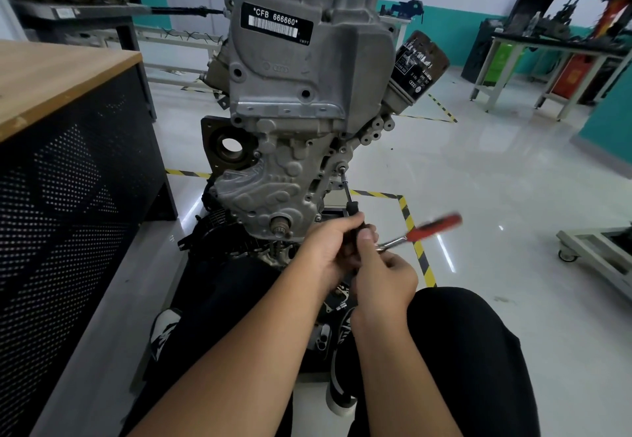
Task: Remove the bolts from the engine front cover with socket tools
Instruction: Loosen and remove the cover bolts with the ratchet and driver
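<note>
1. the left hand [333, 248] is curled round the dark handle of a socket extension bar [349, 199], thumb on top, steadying it
2. the right hand [384, 282] sits just near of the left; its fingers are bent at the ratchet head, but whether they clasp it i cannot tell. the red-handled ratchet [422, 229] sticks out to the right, blurred
3. the bar runs up and far from the grip to a bolt [341, 168] on the right edge of the engine front cover [270, 183], which stands upright in the middle of the scene
4. to do this step well, i judge the bar should stay in line with the bolt, pressed in so the socket does not slip
5. short, even swings of the ratchet would suit, with the left hand resisting any tilt
6. an oil filter [415, 67] sits far right on the engine, a wooden-topped bench [51, 77] at the left
</note>
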The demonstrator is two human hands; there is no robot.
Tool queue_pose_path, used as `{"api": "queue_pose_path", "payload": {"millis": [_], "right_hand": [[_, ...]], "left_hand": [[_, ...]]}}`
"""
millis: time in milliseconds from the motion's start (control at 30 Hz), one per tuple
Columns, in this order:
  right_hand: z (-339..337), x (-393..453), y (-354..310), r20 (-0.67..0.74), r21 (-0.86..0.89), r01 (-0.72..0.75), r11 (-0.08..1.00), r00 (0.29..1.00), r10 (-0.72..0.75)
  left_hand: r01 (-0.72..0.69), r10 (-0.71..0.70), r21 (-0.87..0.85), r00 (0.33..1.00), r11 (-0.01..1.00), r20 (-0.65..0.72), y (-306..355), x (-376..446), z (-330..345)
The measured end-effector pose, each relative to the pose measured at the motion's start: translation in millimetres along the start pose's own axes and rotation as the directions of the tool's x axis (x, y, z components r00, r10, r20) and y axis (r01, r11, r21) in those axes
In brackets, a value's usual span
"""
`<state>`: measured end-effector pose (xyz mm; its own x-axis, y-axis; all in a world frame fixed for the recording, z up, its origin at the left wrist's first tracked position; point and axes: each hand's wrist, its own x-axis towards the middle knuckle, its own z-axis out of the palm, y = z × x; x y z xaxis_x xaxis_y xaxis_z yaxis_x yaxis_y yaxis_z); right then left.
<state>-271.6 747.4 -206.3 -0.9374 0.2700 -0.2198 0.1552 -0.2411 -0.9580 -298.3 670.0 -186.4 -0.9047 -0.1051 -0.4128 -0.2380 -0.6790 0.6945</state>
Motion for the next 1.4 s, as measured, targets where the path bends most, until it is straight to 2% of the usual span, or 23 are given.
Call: {"api": "queue_pose_path", "payload": {"millis": [67,100,133,233,300,367,433,500,600,667,733,800,867,900,967,1033,1067,1133,1200,1267,1300,1400], "right_hand": [[-0.1,3.5,-2.3,-0.023,0.086,-0.155,0.984,0.987,0.158],[-0.4,4.2,-3.7,-0.021,0.086,-0.181,0.980,0.983,0.184],[-0.8,4.4,-4.4,-0.018,0.049,-0.157,0.986,0.987,0.158],[-3.0,5.0,-2.8,-0.023,-0.127,0.078,0.989,0.996,-0.082],[-2.7,2.7,-2.9,0.002,-0.122,0.137,0.983,0.990,-0.138],[-1.0,1.9,-1.5,0.007,-0.050,0.062,0.997,0.998,-0.061],[-0.4,4.3,-1.6,-0.005,0.031,-0.093,0.995,0.996,0.093],[-1.0,4.6,-3.6,0.002,0.010,-0.154,0.988,0.988,0.154],[-1.7,3.0,-0.8,0.000,-0.157,0.038,0.987,0.999,-0.039],[-0.9,0.4,-0.8,0.014,-0.140,0.105,0.985,0.994,-0.104],[-0.5,1.0,-1.3,0.016,-0.051,0.020,0.998,1.000,-0.019],[-0.6,3.4,-3.3,0.006,0.060,-0.160,0.985,0.987,0.160],[-0.9,2.9,-6.2,0.015,0.076,-0.248,0.966,0.969,0.247],[-0.7,1.5,-6.3,0.010,0.031,-0.222,0.975,0.975,0.222],[-1.3,0.4,-3.4,-0.018,-0.081,-0.059,0.995,0.998,0.058],[-1.5,-1.5,-2.5,-0.009,-0.097,0.043,0.994,0.999,-0.045],[-1.5,-2.0,-2.6,0.005,-0.079,0.042,0.996,0.999,-0.042],[-1.4,0.1,-2.3,0.015,-0.007,-0.059,0.998,0.998,0.059],[-1.3,2.1,-4.8,0.039,0.099,-0.239,0.966,0.971,0.236],[-1.3,1.0,-7.4,0.065,0.104,-0.314,0.944,0.949,0.309],[-0.9,-0.1,-7.1,0.050,0.050,-0.274,0.961,0.961,0.271],[-1.5,-0.9,-2.9,-0.027,-0.147,0.004,0.989,1.000,-0.008]], "left_hand": [[0.009,-0.008,0.037,1.000,0.999,-0.018,-1.6,-0.4,-0.5],[-0.001,0.003,0.055,1.000,0.999,-0.030,-2.7,0.4,-0.7],[-0.016,0.018,0.066,0.999,0.998,-0.035,-4.0,1.6,-0.8],[-0.045,0.045,0.031,0.999,0.999,-0.009,-4.9,2.7,0.7],[-0.046,0.046,0.011,0.999,0.999,-0.008,-2.7,3.0,0.7],[-0.033,0.034,0.025,0.999,0.999,-0.013,-1.0,1.2,-0.6],[-0.016,0.017,0.045,1.000,0.999,-0.009,-1.2,0.5,-1.8],[-0.025,0.026,0.044,0.999,0.999,-0.038,-3.1,1.8,-2.3],[-0.034,0.034,-0.003,0.998,0.999,-0.046,-3.8,2.7,-1.2],[-0.038,0.038,-0.007,0.999,0.999,-0.035,-2.3,3.3,-0.8],[-0.042,0.043,0.030,0.998,0.999,-0.039,-1.7,3.7,-1.3],[-0.037,0.040,0.058,0.998,0.998,-0.048,-2.5,3.0,-2.8],[-0.045,0.049,0.062,0.997,0.997,-0.066,-3.9,4.0,-4.0],[-0.048,0.052,0.057,0.996,0.997,-0.073,-4.5,4.5,-4.1],[-0.049,0.051,0.030,0.997,0.998,-0.064,-4.8,4.3,-3.3],[-0.048,0.047,-0.013,0.998,0.999,-0.046,-3.2,4.7,-2.8],[-0.044,0.043,-0.011,0.998,0.999,-0.045,-1.5,3.6,-2.3],[-0.037,0.038,0.017,0.998,0.999,-0.046,0.6,1.5,-1.4],[-0.024,0.024,0.007,0.999,1.000,-0.046,0.0,-0.8,-0.5],[-0.045,0.046,0.020,0.996,0.999,-0.074,-2.4,1.1,-0.8],[-0.054,0.056,0.020,0.995,0.998,-0.083,-3.0,1.7,-0.7],[-0.047,0.045,-0.035,0.998,0.998,-0.052,-2.7,3.4,-0.5]]}}
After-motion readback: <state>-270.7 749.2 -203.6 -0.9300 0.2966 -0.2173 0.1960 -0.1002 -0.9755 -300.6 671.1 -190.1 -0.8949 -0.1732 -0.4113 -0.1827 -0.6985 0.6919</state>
